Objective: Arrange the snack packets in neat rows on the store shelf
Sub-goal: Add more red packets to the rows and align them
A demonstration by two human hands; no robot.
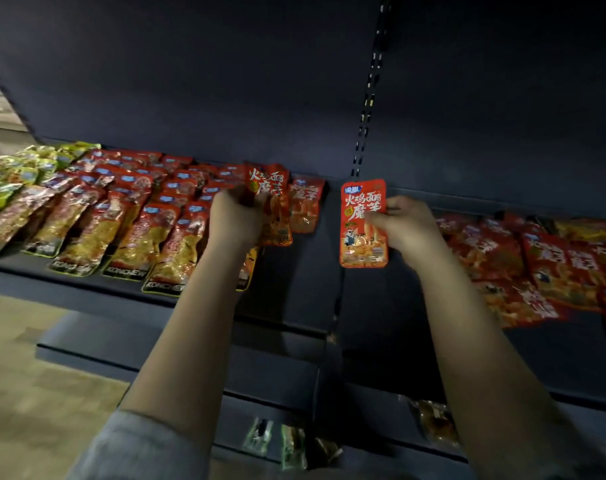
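Observation:
My right hand (403, 225) pinches one red-orange snack packet (363, 225) upright in the air, above the gap between two shelf sections. My left hand (234, 218) grips another red-orange packet (272, 202) at the right end of the arranged rows on the dark shelf (294, 289). A matching packet (306, 206) lies just right of it. Rows of red and gold packets (138, 220) fill the left shelf section. A loose heap of red packets (523, 265) covers the right section.
Yellow-green packets (28, 168) lie at the far left of the shelf. Lower shelves hold a few small packets (292, 445) and one brown packet (434, 422). A slotted upright (365, 109) divides the dark back panel. Beige floor shows at the lower left.

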